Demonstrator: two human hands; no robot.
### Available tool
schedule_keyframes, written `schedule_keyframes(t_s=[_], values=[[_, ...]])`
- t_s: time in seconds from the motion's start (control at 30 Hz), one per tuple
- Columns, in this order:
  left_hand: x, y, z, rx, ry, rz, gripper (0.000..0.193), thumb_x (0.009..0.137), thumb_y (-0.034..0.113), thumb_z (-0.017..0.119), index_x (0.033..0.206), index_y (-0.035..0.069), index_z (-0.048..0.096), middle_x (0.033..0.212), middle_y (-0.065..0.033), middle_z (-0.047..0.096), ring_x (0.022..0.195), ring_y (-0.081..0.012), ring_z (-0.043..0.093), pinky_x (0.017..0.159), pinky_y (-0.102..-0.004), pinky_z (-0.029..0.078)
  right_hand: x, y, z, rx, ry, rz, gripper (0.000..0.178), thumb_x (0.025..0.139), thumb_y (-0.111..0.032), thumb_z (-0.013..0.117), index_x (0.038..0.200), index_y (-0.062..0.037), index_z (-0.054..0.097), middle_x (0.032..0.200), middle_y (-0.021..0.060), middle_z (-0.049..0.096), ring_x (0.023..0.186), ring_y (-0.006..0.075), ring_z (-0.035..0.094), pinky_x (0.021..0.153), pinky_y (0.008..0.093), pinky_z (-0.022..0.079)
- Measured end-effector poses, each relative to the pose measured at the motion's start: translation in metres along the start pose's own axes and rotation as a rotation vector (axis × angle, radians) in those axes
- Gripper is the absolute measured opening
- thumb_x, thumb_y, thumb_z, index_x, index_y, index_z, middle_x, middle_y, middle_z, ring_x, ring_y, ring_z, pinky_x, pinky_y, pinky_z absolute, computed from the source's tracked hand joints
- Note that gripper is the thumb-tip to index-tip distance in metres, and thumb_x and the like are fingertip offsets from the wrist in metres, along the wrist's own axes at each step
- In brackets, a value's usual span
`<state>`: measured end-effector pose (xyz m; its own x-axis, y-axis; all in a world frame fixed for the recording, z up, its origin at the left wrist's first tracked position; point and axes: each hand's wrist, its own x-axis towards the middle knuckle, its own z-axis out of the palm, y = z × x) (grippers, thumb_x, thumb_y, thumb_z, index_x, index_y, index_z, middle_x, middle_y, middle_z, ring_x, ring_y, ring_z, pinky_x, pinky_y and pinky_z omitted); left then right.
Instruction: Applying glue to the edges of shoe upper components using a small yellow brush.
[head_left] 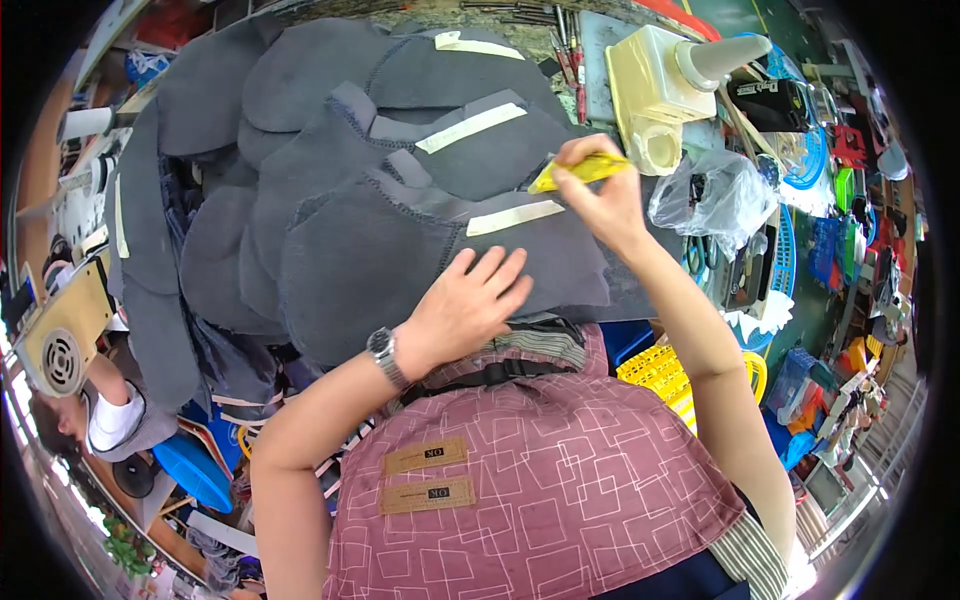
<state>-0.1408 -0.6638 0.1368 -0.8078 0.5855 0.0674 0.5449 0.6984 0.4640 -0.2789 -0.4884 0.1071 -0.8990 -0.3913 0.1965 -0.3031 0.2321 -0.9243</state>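
Note:
Dark grey, soft-looking shaped pieces (360,275) with stitched curved seams overlap in rows across the work surface. Several carry a pale cream strip, and the nearest strip (515,217) lies just beyond my left hand's fingers. My left hand (462,308) rests on the nearest piece with its fingers spread, holding nothing. In my right hand (610,205) is a yellow flat-handled tool (592,170), gripped between thumb and fingers. Its tip points left, at the upper edge of the nearest piece, close to the one behind it. The tip itself is too small to make out.
A cream plastic container (645,90) with a grey cone on it stands at the back right. Thin tools (572,60) lie to its left. Beside my right forearm are a clear plastic bag (720,195) and a yellow basket (655,375). Another person (110,410) is at the far left.

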Motion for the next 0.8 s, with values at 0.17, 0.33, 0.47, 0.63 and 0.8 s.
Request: schedule_keyframes(t_s=[0.17, 0.33, 0.47, 0.63, 0.8], values=[[-0.005, -0.006, 0.036, 0.231, -0.039, -0.008, 0.034, 0.068, 0.018, 0.062, 0.099, 0.004, 0.057, 0.107, -0.014, 0.053, 0.099, -0.0256, 0.048, 0.083, -0.0363, 0.04, -0.035, -0.061, -0.037, -0.007, -0.323, -0.139, 0.018, 0.068, -0.012, 0.067, 0.08, -0.0051, 0.054, 0.073, 0.0062, 0.055, 0.061, 0.0164, 0.055, 0.057, 0.0297, 0.046], [0.016, -0.022, 0.026, -0.761, 0.376, -0.718, 0.009, 0.081, 0.007, 0.052, 0.073, 0.002, 0.055, 0.072, -0.0081, 0.062, 0.06, -0.0158, 0.06, 0.056, -0.0277, 0.048, -0.08, -0.065, 0.01, -0.641, -0.934, -0.034, 0.042, 0.074, -0.03, 0.059, 0.104, -0.0016, 0.053, 0.064, 0.0156, 0.06, 0.065, 0.0302, 0.061, 0.058, 0.04, 0.048], [0.014, -0.019, -0.026, -0.663, 0.372, -0.647, 0.013, 0.086, 0.014, 0.054, 0.083, 0.001, 0.056, 0.071, -0.0099, 0.061, 0.065, -0.0156, 0.06, 0.06, -0.0276, 0.048, -0.086, -0.045, 0.012, -0.693, -1.001, 0.116, 0.047, 0.077, -0.032, 0.054, 0.112, -0.0011, 0.049, 0.065, 0.0168, 0.06, 0.064, 0.0321, 0.061, 0.059, 0.0414, 0.047], [-0.017, 0.001, 0.012, 0.145, 0.048, -0.182, 0.046, 0.066, 0.019, 0.069, 0.108, 0.006, 0.052, 0.114, -0.0148, 0.052, 0.104, -0.0293, 0.048, 0.086, -0.0401, 0.039, -0.094, -0.034, -0.011, -0.568, -0.972, -0.163, 0.042, 0.075, -0.029, 0.059, 0.112, -0.0111, 0.053, 0.064, 0.011, 0.059, 0.063, 0.0266, 0.06, 0.056, 0.0384, 0.046], [-0.023, -0.013, 0.037, 0.302, 0.214, -0.084, 0.022, 0.07, 0.014, 0.063, 0.089, 0.004, 0.058, 0.092, -0.0128, 0.06, 0.084, -0.0251, 0.055, 0.071, -0.0337, 0.045, -0.096, -0.033, -0.013, -0.727, -1.006, -0.238, 0.05, 0.07, -0.029, 0.062, 0.116, -0.01, 0.053, 0.066, 0.0094, 0.061, 0.066, 0.0241, 0.06, 0.058, 0.0362, 0.047]])
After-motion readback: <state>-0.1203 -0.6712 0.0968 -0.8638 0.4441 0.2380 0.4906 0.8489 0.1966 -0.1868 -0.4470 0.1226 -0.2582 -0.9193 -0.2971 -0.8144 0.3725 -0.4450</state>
